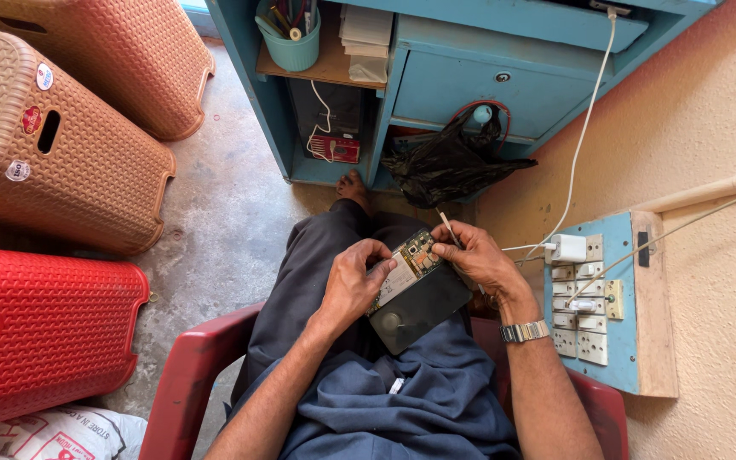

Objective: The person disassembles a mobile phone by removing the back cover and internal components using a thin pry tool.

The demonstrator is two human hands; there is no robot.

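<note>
Left hand grips opened phone at its edge, over lap. Right hand pinches thin tool against circuit board.

Bright, warm daylight fills the scene, strongest on the peach wall at the right and on the concrete floor. Shadows are soft and short, darkest under the blue cabinet. Focus is sharp throughout, with no glare. Wide-angle distortion bends the edges, tilting the red stool.
</note>
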